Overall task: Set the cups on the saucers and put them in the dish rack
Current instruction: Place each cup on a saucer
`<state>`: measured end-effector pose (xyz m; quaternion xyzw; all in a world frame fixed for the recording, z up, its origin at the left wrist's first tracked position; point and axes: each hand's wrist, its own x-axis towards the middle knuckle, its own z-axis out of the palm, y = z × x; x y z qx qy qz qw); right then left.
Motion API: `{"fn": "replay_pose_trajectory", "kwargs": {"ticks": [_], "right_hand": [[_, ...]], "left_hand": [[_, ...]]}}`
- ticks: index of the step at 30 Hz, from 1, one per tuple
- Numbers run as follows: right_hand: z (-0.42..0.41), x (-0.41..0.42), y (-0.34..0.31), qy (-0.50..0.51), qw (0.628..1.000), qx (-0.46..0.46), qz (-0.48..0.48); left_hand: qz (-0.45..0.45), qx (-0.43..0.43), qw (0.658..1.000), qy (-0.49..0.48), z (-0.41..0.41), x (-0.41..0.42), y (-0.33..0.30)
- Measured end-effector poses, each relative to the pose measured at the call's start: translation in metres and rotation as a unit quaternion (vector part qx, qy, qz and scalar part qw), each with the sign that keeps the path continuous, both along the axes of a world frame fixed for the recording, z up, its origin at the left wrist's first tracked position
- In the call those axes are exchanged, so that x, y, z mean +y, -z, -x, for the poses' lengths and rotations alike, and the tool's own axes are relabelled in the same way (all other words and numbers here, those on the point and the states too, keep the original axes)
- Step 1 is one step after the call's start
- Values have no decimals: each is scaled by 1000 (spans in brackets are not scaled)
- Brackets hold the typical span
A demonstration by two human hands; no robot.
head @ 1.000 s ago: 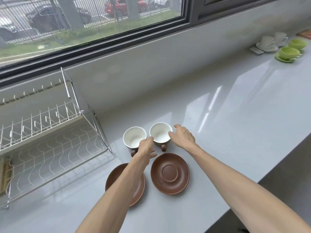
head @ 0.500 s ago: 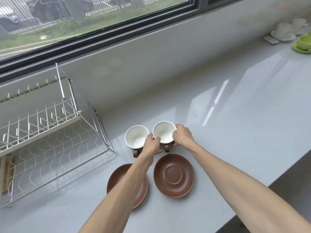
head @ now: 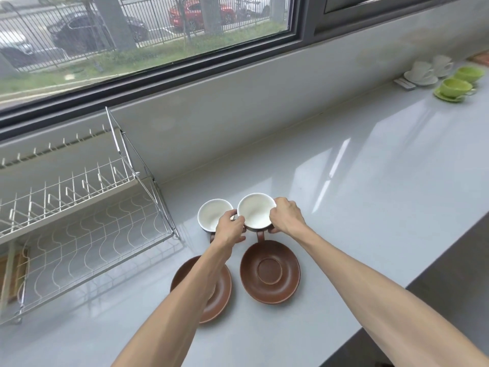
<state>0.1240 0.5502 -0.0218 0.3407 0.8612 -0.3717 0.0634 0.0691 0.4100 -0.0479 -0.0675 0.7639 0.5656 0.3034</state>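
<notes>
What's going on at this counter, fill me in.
A person is working bare-handed on the counter. Both hands grip the right cup: the left hand on its near-left side, the right hand on its right rim. The left cup stands beside it, untouched. Two brown saucers sit nearer the person, the right saucer empty and the left saucer partly hidden under the left forearm. Neither cup is on a saucer yet, and the dish rack to the left holds nothing.

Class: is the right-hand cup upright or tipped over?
Upright: the right-hand cup shows its round white inside facing up, handle toward the brown saucer.
</notes>
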Motion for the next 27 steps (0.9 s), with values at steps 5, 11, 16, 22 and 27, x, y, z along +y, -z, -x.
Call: {"fn": "replay_pose_trajectory", "kwargs": {"ticks": [5, 11, 16, 22, 27], "right_hand": [[-27, -13, -4, -16, 1000, 7, -4], [-59, -20, 4, -7, 1000, -6, -12], [-80, -24, 18, 6, 1000, -13, -12], [-100, -29, 27, 19, 999, -23, 23], [-111, -36, 30, 15, 999, -26, 31]], "left_hand": [[9, 14, 999, 33, -11, -16, 4], [46, 21, 996, 73, -34, -23, 8], [57, 15, 993, 98, -54, -28, 14], [51, 2, 995, 88, -73, -32, 26], [77, 2, 993, 88, -84, -37, 33]]}}
